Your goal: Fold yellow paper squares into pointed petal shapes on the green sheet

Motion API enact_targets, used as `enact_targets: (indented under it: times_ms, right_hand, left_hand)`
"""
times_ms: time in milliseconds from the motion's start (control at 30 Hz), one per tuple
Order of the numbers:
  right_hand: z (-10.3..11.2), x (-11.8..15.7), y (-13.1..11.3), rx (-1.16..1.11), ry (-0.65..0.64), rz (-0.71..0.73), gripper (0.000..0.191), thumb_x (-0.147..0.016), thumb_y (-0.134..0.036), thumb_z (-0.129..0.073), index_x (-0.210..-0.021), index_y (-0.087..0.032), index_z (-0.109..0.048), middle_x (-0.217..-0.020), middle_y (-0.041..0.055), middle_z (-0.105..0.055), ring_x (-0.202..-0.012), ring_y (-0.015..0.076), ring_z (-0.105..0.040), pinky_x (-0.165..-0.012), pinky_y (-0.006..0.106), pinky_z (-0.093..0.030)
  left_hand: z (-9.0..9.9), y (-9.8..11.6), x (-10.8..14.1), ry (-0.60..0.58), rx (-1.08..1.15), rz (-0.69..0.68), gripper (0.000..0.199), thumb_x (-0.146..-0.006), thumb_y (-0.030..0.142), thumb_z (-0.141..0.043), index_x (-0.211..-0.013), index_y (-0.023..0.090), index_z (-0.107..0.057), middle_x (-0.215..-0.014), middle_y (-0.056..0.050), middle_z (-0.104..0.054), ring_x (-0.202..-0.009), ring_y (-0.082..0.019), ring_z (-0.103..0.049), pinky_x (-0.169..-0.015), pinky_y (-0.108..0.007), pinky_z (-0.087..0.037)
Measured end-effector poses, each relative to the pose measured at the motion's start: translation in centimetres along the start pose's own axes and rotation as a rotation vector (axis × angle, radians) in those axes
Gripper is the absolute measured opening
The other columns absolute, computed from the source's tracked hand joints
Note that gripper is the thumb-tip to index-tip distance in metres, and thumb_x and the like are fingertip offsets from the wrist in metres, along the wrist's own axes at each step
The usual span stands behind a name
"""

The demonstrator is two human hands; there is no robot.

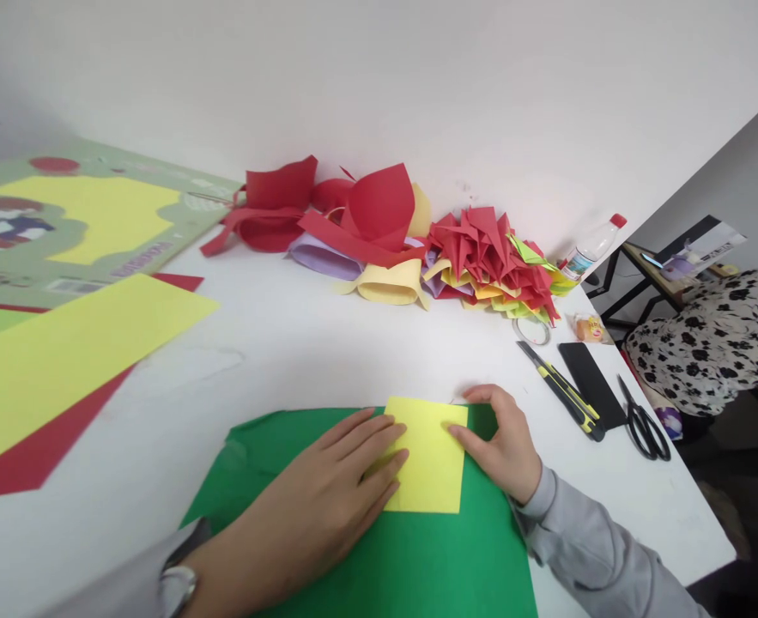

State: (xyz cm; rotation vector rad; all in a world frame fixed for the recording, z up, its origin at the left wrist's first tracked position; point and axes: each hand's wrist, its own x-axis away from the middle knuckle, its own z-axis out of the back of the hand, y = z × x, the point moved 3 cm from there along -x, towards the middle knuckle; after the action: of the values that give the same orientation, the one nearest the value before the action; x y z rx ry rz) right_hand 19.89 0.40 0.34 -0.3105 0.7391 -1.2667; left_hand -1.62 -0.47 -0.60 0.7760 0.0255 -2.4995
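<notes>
A square of yellow paper (427,463) lies on a large green sheet (404,566) in front of me. My left hand (333,498) rests flat, its outstretched fingertips on the square's left side. At the upper right corner my right hand (504,442) has its fingers bent, the thumb touching the yellow paper by its right edge and the forefinger curled near the top corner. Whether any fingertip is under the paper is hidden.
Folded red paper pieces (482,245) and rolled red paper (379,210) line the wall. A utility knife (562,390), black case (591,386), scissors (642,425), tape roll (531,331) and bottle (591,246) are right. Yellow paper (88,352) lies left. A person's patterned clothing (719,335) shows beyond.
</notes>
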Motion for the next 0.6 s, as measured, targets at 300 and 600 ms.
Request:
enact_targets:
  times_ms: [300, 600]
  right_hand:
    - [0.7, 0.7, -1.1, 0.261, 0.088, 0.043, 0.015, -0.086, -0.033, -0.060, -0.087, -0.019, -0.056, -0.084, 0.0057, -0.060, -0.084, 0.0237, -0.055, -0.077, 0.040, -0.044]
    - [0.5, 0.9, -1.1, 0.194, 0.006, -0.007, 0.023, -0.079, -0.030, -0.066, -0.077, -0.021, -0.045, -0.081, 0.0033, -0.056, -0.079, 0.0219, -0.053, -0.073, 0.038, -0.046]
  left_hand:
    - [-0.3, 0.2, 0.3, 0.015, 0.032, -0.021, 0.026, -0.093, 0.014, -0.043, -0.091, 0.017, -0.068, -0.105, -0.009, -0.071, -0.109, -0.024, -0.061, -0.102, -0.045, -0.047]
    - [-0.3, 0.1, 0.2, 0.025, 0.047, -0.015, 0.030, -0.096, 0.015, -0.040, -0.090, 0.017, -0.069, -0.107, -0.009, -0.071, -0.111, -0.024, -0.061, -0.103, -0.045, -0.045]
